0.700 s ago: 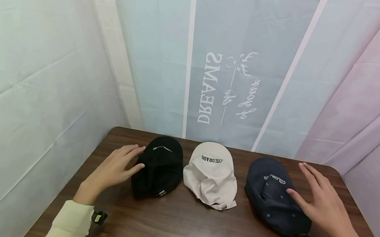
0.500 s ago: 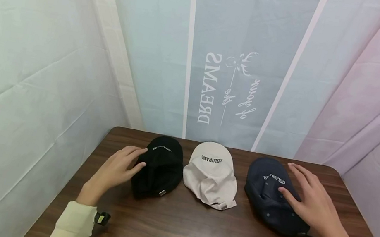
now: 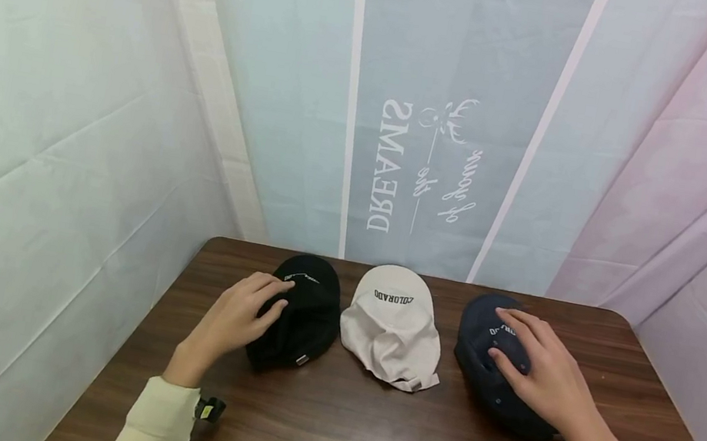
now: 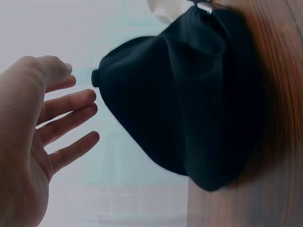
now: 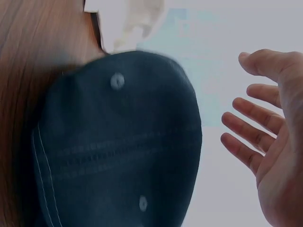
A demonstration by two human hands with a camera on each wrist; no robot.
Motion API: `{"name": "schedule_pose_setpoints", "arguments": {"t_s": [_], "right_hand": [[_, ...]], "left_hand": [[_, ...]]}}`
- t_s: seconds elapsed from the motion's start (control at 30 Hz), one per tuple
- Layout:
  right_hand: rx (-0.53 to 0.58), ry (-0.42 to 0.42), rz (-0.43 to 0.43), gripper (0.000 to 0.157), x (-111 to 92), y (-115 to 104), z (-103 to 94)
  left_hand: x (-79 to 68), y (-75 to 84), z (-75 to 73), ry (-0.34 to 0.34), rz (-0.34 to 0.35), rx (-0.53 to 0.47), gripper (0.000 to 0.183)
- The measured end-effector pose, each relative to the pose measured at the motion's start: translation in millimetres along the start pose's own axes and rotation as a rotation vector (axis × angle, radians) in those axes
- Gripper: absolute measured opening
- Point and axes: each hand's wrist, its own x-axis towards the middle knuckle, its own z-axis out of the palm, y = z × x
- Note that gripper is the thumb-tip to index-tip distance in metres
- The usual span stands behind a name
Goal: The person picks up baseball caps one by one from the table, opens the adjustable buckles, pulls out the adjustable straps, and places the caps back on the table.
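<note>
Three baseball caps lie in a row at the back of the table: a black cap (image 3: 308, 322) on the left, a white cap (image 3: 391, 328) in the middle, a navy cap (image 3: 483, 367) on the right. Over the left side of the black cap hovers my left hand (image 3: 239, 318), fingers loosely spread. The left wrist view shows a gap between that hand (image 4: 28, 132) and the black cap (image 4: 180, 104). Above the navy cap is my right hand (image 3: 552, 378), also spread. In the right wrist view it stands apart from the navy cap (image 5: 123, 137). Neither hand holds anything.
The caps rest on a brown wooden table (image 3: 345, 438). Behind it hangs a pale blue curtain (image 3: 451, 57) with mirrored lettering. A whitish cloth (image 3: 43, 145) hangs on the left and a pinkish one (image 3: 678, 212) on the right.
Both hands have moved inward. The left has shifted right, further over the black cap; the right has shifted left across the navy cap. The caps look unmoved.
</note>
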Motion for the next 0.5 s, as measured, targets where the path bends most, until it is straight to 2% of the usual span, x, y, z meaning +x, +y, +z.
{"name": "schedule_pose_setpoints", "arguments": {"t_s": [0.13,0.3,0.5], "right_hand": [[-0.004,-0.012,-0.008,0.08,1.1,-7.0,4.0],[0.003,-0.025,-0.017,0.078,3.9,-14.1,10.8],[0.036,-0.046,-0.032,0.078,10.1,-22.0,22.3]], "left_hand": [[6.6,7.4,6.5,0.006,0.023,-0.025,0.033],[15.3,20.1,16.2,0.004,0.032,-0.104,0.03],[24.3,31.7,27.6,0.031,0.057,-0.159,0.03]]}}
